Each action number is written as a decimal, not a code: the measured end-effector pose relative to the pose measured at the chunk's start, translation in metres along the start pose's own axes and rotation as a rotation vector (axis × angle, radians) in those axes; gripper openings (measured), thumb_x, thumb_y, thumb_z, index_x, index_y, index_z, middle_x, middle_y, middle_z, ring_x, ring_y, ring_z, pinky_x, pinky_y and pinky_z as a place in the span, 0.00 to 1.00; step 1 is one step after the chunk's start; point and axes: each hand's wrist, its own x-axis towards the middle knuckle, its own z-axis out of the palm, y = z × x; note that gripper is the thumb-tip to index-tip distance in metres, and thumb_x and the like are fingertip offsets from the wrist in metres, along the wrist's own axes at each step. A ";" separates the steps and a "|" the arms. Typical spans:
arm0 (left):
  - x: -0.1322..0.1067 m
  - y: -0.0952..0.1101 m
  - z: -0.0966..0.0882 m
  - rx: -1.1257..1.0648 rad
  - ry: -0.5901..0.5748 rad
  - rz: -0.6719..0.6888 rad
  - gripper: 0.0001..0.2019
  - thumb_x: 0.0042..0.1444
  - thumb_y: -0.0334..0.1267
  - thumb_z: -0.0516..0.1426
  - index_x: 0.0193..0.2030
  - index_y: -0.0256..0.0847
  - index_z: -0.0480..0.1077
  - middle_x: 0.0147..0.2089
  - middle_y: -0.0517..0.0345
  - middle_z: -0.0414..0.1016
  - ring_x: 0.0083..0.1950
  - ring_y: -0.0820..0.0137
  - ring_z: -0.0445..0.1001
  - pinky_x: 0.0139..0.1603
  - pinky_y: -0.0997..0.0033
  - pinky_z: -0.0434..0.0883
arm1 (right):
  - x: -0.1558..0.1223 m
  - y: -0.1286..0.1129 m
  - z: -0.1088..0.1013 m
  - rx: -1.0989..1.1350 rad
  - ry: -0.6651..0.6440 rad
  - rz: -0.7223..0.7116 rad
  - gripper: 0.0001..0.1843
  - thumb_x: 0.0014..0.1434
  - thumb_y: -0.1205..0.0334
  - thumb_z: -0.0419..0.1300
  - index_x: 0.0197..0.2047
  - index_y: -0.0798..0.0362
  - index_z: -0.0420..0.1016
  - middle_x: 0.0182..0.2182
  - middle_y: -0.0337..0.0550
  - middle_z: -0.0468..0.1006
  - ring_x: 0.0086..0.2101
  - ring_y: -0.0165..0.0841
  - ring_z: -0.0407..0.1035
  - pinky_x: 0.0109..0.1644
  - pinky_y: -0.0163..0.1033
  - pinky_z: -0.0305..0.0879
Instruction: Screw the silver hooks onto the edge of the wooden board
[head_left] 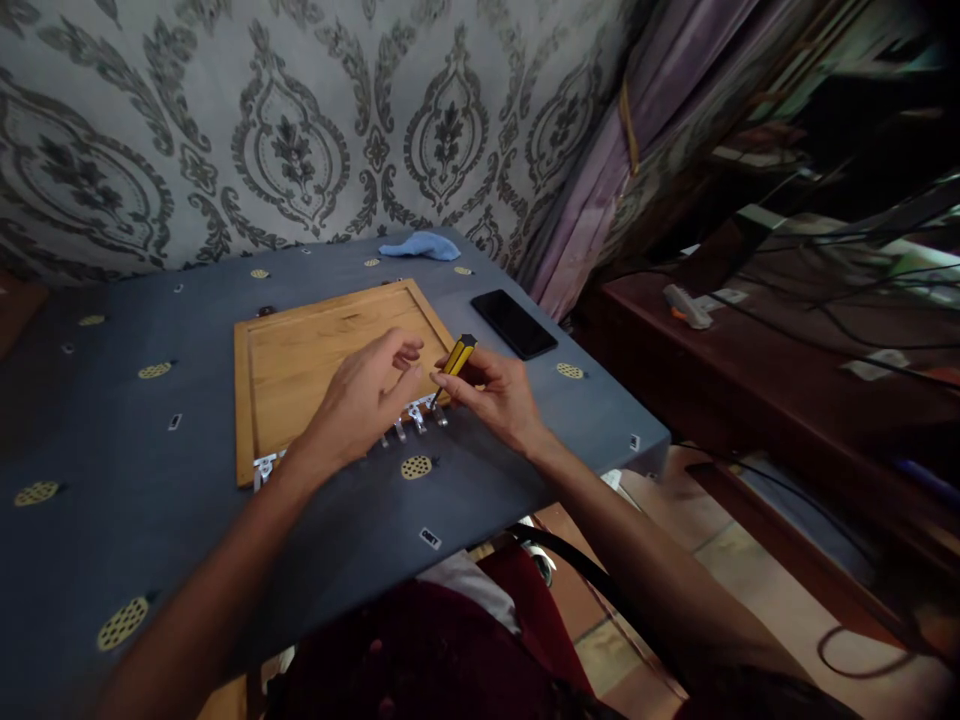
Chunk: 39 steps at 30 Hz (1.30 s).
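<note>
My right hand grips a screwdriver with a yellow and black handle. Its shaft points down at a metal strip with hooks along the near edge of a framed wooden panel. The panel lies flat on the table. Above its near right part hovers my left hand, fingers loosely curled and apart, with nothing visible in them. My left hand and forearm hide the middle of the hook strip; its left end shows near the panel's near left corner.
A blue cloth lies at the table's back edge, and a black phone is right of the panel. The table has a grey-blue cover with pineapple prints. A dark red cabinet with cables stands at right.
</note>
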 end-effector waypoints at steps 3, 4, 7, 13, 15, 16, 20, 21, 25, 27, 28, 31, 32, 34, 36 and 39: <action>0.011 0.013 -0.003 -0.135 0.089 0.111 0.09 0.64 0.40 0.57 0.48 0.39 0.70 0.45 0.55 0.79 0.44 0.70 0.77 0.46 0.68 0.73 | 0.001 -0.002 0.000 -0.050 0.005 -0.063 0.25 0.65 0.40 0.60 0.28 0.52 0.70 0.20 0.36 0.70 0.23 0.29 0.63 0.28 0.37 0.57; 0.014 0.017 -0.001 -0.142 0.106 0.141 0.08 0.63 0.39 0.59 0.47 0.39 0.71 0.44 0.56 0.78 0.43 0.71 0.76 0.45 0.70 0.73 | 0.002 -0.002 0.001 -0.060 0.006 -0.086 0.25 0.65 0.40 0.59 0.27 0.51 0.68 0.20 0.36 0.69 0.23 0.29 0.62 0.29 0.37 0.57; 0.019 0.024 0.007 -0.064 0.110 0.194 0.04 0.61 0.34 0.60 0.43 0.40 0.73 0.40 0.58 0.78 0.40 0.72 0.74 0.42 0.70 0.70 | 0.005 -0.005 0.003 -0.049 0.009 -0.149 0.24 0.67 0.41 0.57 0.28 0.51 0.67 0.23 0.37 0.69 0.25 0.29 0.63 0.31 0.37 0.59; 0.025 0.023 0.011 0.065 0.117 0.228 0.02 0.61 0.31 0.60 0.40 0.38 0.73 0.37 0.58 0.78 0.38 0.71 0.74 0.40 0.69 0.68 | -0.009 -0.001 -0.001 -0.058 0.001 -0.099 0.22 0.68 0.40 0.56 0.36 0.52 0.72 0.28 0.39 0.74 0.28 0.30 0.66 0.33 0.38 0.62; 0.028 0.021 0.010 0.076 0.125 0.241 0.02 0.60 0.30 0.60 0.39 0.39 0.73 0.36 0.59 0.78 0.38 0.71 0.74 0.40 0.70 0.68 | -0.022 0.006 -0.003 -0.121 -0.010 -0.016 0.21 0.66 0.40 0.58 0.39 0.52 0.74 0.29 0.39 0.75 0.28 0.31 0.67 0.33 0.37 0.62; 0.029 0.021 0.009 0.078 0.125 0.243 0.02 0.60 0.30 0.61 0.39 0.39 0.73 0.35 0.60 0.78 0.37 0.71 0.74 0.39 0.70 0.68 | -0.029 0.010 -0.003 -0.162 -0.017 0.029 0.21 0.65 0.40 0.59 0.38 0.51 0.73 0.28 0.39 0.75 0.27 0.31 0.67 0.32 0.37 0.61; 0.034 0.022 0.007 0.110 0.102 0.226 0.02 0.61 0.32 0.60 0.40 0.40 0.74 0.36 0.60 0.79 0.36 0.71 0.75 0.40 0.70 0.70 | -0.050 0.020 -0.002 -0.234 -0.113 0.173 0.16 0.62 0.47 0.64 0.34 0.51 0.72 0.27 0.39 0.76 0.26 0.30 0.67 0.31 0.37 0.59; 0.034 0.022 0.007 0.122 0.091 0.221 0.03 0.61 0.32 0.60 0.41 0.40 0.74 0.37 0.59 0.80 0.37 0.71 0.75 0.41 0.69 0.70 | -0.052 0.021 -0.001 -0.223 -0.131 0.188 0.14 0.62 0.49 0.64 0.35 0.50 0.72 0.28 0.39 0.77 0.26 0.30 0.67 0.31 0.37 0.60; 0.035 0.024 0.006 0.144 0.068 0.223 0.04 0.62 0.34 0.60 0.43 0.41 0.74 0.40 0.59 0.81 0.39 0.70 0.77 0.43 0.68 0.72 | -0.049 0.019 0.003 -0.183 -0.162 0.211 0.08 0.62 0.55 0.63 0.34 0.50 0.72 0.27 0.38 0.77 0.26 0.30 0.67 0.32 0.36 0.60; 0.034 0.024 0.005 0.135 0.072 0.224 0.04 0.62 0.34 0.60 0.43 0.40 0.74 0.41 0.59 0.82 0.40 0.70 0.78 0.44 0.68 0.72 | -0.046 0.019 0.005 -0.180 -0.173 0.218 0.08 0.61 0.57 0.63 0.33 0.50 0.72 0.26 0.37 0.77 0.26 0.29 0.67 0.31 0.36 0.59; 0.034 0.024 0.005 0.128 0.077 0.223 0.05 0.62 0.34 0.60 0.44 0.40 0.74 0.42 0.58 0.82 0.41 0.70 0.78 0.45 0.69 0.72 | -0.046 0.019 0.006 -0.175 -0.177 0.220 0.08 0.61 0.58 0.62 0.32 0.50 0.72 0.26 0.37 0.76 0.26 0.29 0.67 0.31 0.36 0.59; 0.034 0.023 0.003 0.109 0.083 0.211 0.07 0.61 0.32 0.60 0.46 0.40 0.73 0.43 0.59 0.81 0.41 0.70 0.78 0.44 0.70 0.72 | -0.046 0.020 0.007 -0.152 -0.180 0.219 0.07 0.61 0.59 0.61 0.31 0.50 0.71 0.25 0.36 0.76 0.26 0.29 0.67 0.32 0.36 0.59; 0.034 0.022 0.002 0.103 0.078 0.208 0.07 0.61 0.31 0.60 0.46 0.41 0.72 0.42 0.60 0.80 0.41 0.71 0.77 0.44 0.70 0.72 | -0.046 0.020 0.008 -0.143 -0.176 0.216 0.07 0.62 0.60 0.61 0.31 0.50 0.71 0.26 0.36 0.76 0.26 0.29 0.67 0.32 0.36 0.59; 0.035 0.021 0.000 0.083 0.060 0.202 0.07 0.61 0.31 0.60 0.46 0.41 0.72 0.41 0.61 0.80 0.41 0.71 0.78 0.44 0.70 0.72 | -0.047 0.020 0.008 -0.126 -0.166 0.209 0.07 0.62 0.59 0.60 0.31 0.50 0.70 0.25 0.36 0.75 0.26 0.29 0.66 0.31 0.36 0.59; 0.035 0.019 -0.002 0.053 0.040 0.200 0.07 0.62 0.31 0.59 0.46 0.41 0.72 0.41 0.61 0.80 0.42 0.70 0.78 0.44 0.70 0.72 | -0.048 0.020 0.008 -0.117 -0.159 0.203 0.07 0.62 0.59 0.60 0.31 0.49 0.70 0.25 0.36 0.74 0.26 0.29 0.66 0.30 0.36 0.59; 0.036 0.017 -0.005 0.026 0.007 0.193 0.07 0.63 0.32 0.58 0.47 0.43 0.72 0.42 0.61 0.80 0.43 0.69 0.79 0.45 0.69 0.73 | -0.049 0.021 0.008 -0.112 -0.159 0.209 0.07 0.62 0.58 0.60 0.32 0.49 0.70 0.25 0.37 0.74 0.26 0.30 0.65 0.30 0.37 0.59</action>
